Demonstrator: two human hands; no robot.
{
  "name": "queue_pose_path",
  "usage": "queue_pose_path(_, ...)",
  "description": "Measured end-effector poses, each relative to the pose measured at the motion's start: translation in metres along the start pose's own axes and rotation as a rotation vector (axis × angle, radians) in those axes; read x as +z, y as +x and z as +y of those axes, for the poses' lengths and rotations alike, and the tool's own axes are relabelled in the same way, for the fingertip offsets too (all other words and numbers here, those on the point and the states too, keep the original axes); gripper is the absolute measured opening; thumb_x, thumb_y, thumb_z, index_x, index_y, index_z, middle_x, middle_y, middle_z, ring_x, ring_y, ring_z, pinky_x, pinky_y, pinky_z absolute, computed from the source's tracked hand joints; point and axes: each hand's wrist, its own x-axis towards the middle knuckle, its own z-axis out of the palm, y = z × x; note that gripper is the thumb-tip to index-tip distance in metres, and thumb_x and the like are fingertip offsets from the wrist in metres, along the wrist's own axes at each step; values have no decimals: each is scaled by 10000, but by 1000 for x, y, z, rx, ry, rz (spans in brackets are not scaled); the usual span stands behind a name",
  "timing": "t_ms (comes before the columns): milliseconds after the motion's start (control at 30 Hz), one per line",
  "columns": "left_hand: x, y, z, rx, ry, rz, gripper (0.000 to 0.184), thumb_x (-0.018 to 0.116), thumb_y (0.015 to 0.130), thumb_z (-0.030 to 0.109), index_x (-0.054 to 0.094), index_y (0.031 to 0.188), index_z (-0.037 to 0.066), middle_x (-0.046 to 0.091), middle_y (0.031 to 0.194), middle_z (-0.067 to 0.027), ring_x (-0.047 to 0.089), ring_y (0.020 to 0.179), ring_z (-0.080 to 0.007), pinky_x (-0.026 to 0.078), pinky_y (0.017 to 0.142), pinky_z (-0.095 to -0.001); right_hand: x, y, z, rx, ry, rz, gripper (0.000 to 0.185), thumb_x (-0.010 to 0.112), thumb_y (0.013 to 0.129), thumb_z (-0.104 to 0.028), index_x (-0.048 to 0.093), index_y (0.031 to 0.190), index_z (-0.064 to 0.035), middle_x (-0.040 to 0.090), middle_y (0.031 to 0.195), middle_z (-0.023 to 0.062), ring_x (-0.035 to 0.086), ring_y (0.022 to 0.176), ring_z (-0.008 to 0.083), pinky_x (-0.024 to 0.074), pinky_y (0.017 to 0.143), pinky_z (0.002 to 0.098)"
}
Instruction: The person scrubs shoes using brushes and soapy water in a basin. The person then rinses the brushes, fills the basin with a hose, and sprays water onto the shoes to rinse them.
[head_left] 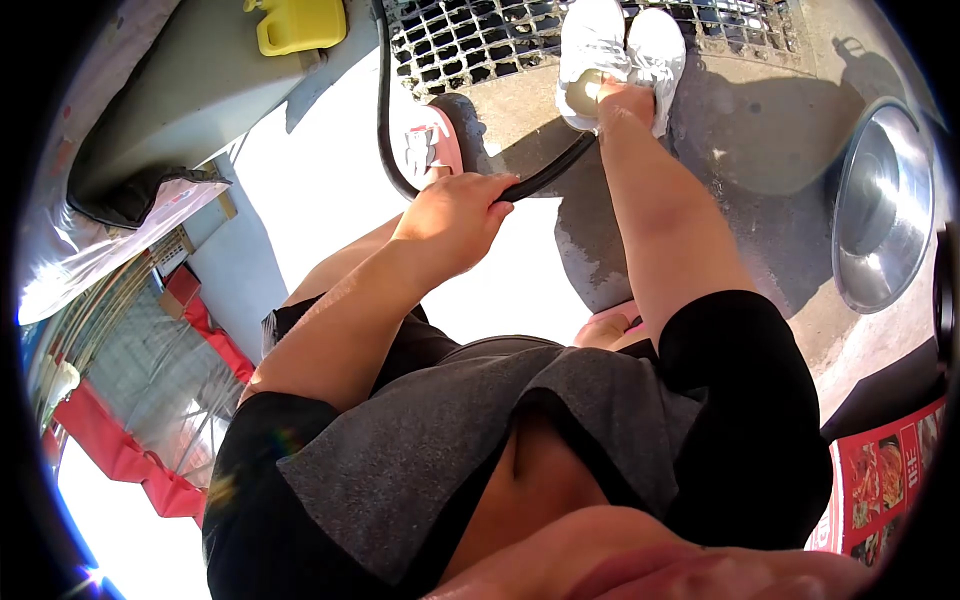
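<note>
My left hand (455, 220) is closed around a black hose (550, 170), whose end points up toward the shoes. A pair of white sneakers (655, 55) is side by side over the wet concrete, toes toward the drain grate. At their heel openings my right hand (627, 100) grips the pair, its fingertips partly hidden inside. The hose's end is close to the heel of the left sneaker.
A metal grate (470, 40) lies beyond the sneakers. At the right stands a shiny metal basin (880, 210). A yellow jug (300, 25) sits on a grey surface at upper left. My feet wear pink slippers (445, 140). Red-edged clear sheeting (150, 390) is at the left.
</note>
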Motion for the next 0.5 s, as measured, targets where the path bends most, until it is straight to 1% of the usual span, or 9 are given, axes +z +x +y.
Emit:
queue_pose_path(67,1,-2,-5,-25,-43,56,302,580,928,176,609,1215,87,656,978,-145,634,930,-312,490,852,-394,10,23,17,-10,234,-40,779,800,719,-420,529,1251,81,495,1390,235,572,1204,306,485,926,393)
queue_pose_path(100,-1,-2,-6,-24,-61,81,299,583,925,167,611,1210,83,656,980,-144,635,925,-314,491,842,-389,-3,21,12,34,277,-155,702,751,762,-329,494,1269,83,599,1266,179,633,1060,286,508,823,374)
queue_pose_path(133,-3,-3,-5,-22,-84,107,296,585,922,159,612,1206,80,657,981,-143,636,921,-316,493,832,-384,1,25,17,13,310,-139,655,730,773,-295,500,1264,73,605,1240,173,627,1046,273,503,822,368)
queue_pose_path(233,-2,-6,2,-4,-148,117,285,592,907,116,616,1186,64,654,968,-137,635,882,-308,495,792,-360,34,58,40,-227,393,-25,524,666,805,-190,521,1250,45,623,1164,158,606,1005,234,488,818,349)
queue_pose_path(300,1,-3,7,38,-151,93,290,594,902,105,616,1188,62,635,925,-128,627,842,-294,490,769,-352,29,67,49,-290,392,157,449,623,826,-121,534,1241,26,635,1114,148,593,977,208,479,815,337)
queue_pose_path(333,2,-4,10,39,-129,75,295,595,901,104,614,1193,62,622,902,-123,622,820,-288,487,757,-350,4,40,41,-225,365,233,416,622,814,-78,568,1214,21,649,1130,168,626,1017,245,482,845,350)
queue_pose_path(367,-2,-2,16,-25,-175,1,330,598,910,168,627,1228,84,675,946,-131,551,989,-293,468,860,-392,-5,32,48,-289,357,314,383,635,795,-66,602,1162,36,652,1149,216,634,1078,314,482,888,364)
queue_pose_path(400,-4,-2,23,-9,-181,-8,314,597,913,170,633,1213,84,677,967,-134,576,957,-301,465,864,-400,-44,-3,41,-293,240,260,320,633,792,-64,622,1091,50,655,1104,242,621,1065,386,478,910,409)
queue_pose_path(500,-4,0,36,87,-125,-56,293,587,919,171,634,1194,82,683,988,-143,618,949,-308,464,867,-407,-55,-1,75,-410,-134,269,244,622,812,-57,635,1041,23,663,1032,230,624,1009,381,500,838,417)
